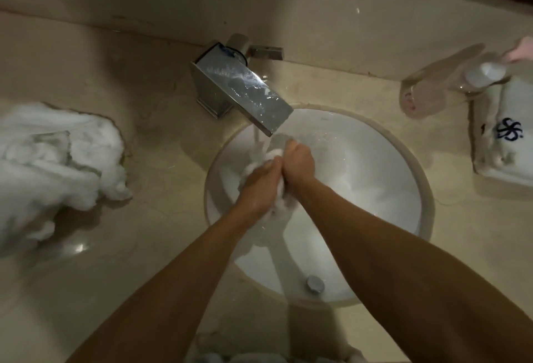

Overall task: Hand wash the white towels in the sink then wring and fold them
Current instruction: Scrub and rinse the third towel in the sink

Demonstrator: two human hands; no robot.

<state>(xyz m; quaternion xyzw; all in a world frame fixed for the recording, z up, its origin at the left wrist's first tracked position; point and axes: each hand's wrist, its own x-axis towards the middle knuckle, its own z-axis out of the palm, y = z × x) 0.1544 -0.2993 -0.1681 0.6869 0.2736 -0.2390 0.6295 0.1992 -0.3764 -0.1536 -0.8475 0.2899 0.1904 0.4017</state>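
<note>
The left hand [257,182] and the right hand [298,160] both clench a bunched wet white towel [281,204] inside the round white ceramic sink [389,189], just under the flat chrome tap [242,91]. Left of the sink, a crumpled heap of white towels [54,160] lies on the beige marble bench [161,146]; right of it stands a white tray with a blue mark [507,143].

We see a beige stone table [150,218] carrying crumpled white towels [54,160] left, a faucet [239,94], and a folded monogrammed towel [507,146] right.
</note>
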